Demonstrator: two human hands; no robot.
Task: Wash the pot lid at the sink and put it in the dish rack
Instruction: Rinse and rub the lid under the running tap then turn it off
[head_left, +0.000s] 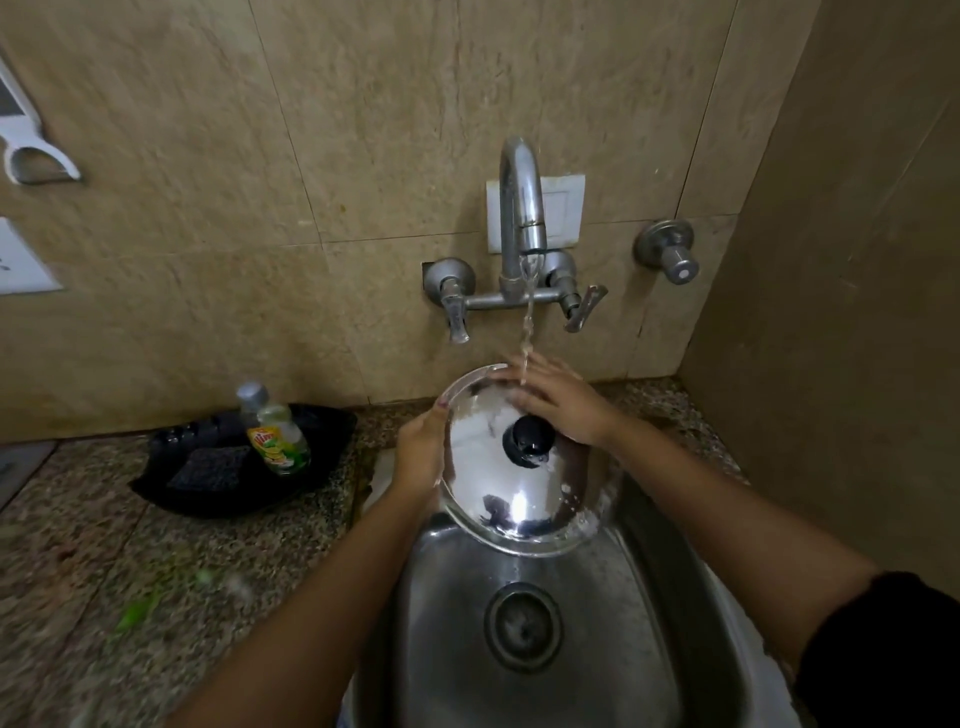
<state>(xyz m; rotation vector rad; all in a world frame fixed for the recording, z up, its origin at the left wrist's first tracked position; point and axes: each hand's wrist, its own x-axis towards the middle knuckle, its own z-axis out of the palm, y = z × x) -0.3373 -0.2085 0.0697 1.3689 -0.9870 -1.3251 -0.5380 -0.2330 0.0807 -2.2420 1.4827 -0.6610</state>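
The beige tiled wall fills most of my view, and the white fittings at its left edge are cut off, so I cannot tell what they are. My speckled granite counter is blurred near me, with green smears I cannot make out. The steel sink runs off the bottom of the frame. Over its basin I hold the pot lid, tilted under the stream from the tap. My left hand is curled shut around the lid's left rim; my right hand lies open and flat on its wet top beside the black knob. The black tray holds a dish soap bottle and a dark scrub pad.
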